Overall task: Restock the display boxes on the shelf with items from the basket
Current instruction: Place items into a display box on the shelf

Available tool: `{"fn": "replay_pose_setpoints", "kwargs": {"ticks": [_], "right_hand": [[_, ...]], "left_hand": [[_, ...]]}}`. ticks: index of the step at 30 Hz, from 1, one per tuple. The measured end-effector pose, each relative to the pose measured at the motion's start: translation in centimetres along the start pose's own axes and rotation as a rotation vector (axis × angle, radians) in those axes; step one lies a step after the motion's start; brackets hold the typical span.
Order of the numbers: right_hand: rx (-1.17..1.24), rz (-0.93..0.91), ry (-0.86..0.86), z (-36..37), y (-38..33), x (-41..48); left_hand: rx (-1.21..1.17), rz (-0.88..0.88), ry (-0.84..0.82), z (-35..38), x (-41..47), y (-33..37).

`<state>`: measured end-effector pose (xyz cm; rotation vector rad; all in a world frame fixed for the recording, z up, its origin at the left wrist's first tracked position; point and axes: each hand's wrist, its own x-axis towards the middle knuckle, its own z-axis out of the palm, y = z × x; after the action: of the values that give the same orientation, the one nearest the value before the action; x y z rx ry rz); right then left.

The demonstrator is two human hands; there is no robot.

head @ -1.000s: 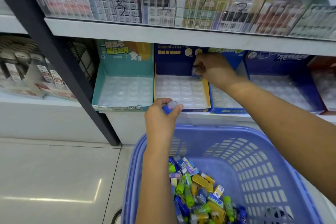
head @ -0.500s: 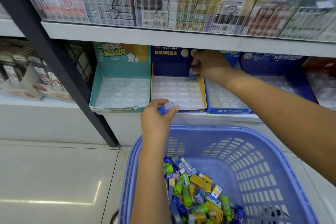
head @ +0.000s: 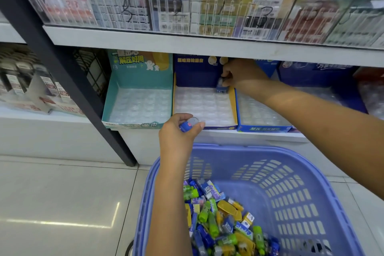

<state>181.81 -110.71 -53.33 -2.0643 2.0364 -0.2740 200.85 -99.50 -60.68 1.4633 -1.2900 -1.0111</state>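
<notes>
Risk at the box: The small blue item (head: 220, 87) could tip or sit crooked in the navy display box (head: 197, 69) if it is let go before it seats in its moulded cell. The upper shelf board (head: 207, 44) hangs close over the wrist and leaves little room to correct.
Risk at the lip: A second blue item with a pale cap (head: 188, 124) hovers at the box's front edge. A slack pinch there would likely send it to the floor (head: 62, 193), not back into the basket.
Right hand (head: 242, 75): Reaches to 1 o'clock of the basket, fingers curled, pinching the blue item from above. The item touches the tray at the navy box's back right corner.
Left hand (head: 178, 133): Raised at 11 o'clock of the basket, thumb and fingers closed round the capped item, the rest of the hand bunched.
Stock: Blue, green and yellow items (head: 224, 220) lie heaped in the lilac basket (head: 311, 165) at 6 o'clock.
Neighbours: A teal display box (head: 141, 68) sits at 9 o'clock of the navy one, and another blue box (head: 264, 129) at 3 o'clock.
Progress: Early, judging by the many open cells.
</notes>
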Motion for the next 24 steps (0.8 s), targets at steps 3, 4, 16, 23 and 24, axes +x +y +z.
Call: {"fn": "replay_pose_setpoints", "kwargs": {"ticks": [3,4,16,23,24], "right_hand": [[-0.006,0.034,-0.041,0.2,-0.2,0.0],[-0.016,0.042,-0.043,0.2,-0.4,-0.3],[0.726,-0.149,-0.270,-0.6,-2.7,-6.5],[0.492,-0.126,0.066,0.1,-0.1,-2.1],[0.471,-0.149,0.045,0.5,0.0,-1.4]], "left_hand": [[-0.002,-0.013,-0.003,-0.2,-0.1,0.2],[-0.005,-0.014,0.003,-0.2,-0.1,0.3],[-0.085,0.196,0.122,3.1,-0.4,3.1],[0.658,0.160,-0.187,4.6,0.0,2.8],[0.728,0.156,-0.239,4.8,-0.2,2.7]]}}
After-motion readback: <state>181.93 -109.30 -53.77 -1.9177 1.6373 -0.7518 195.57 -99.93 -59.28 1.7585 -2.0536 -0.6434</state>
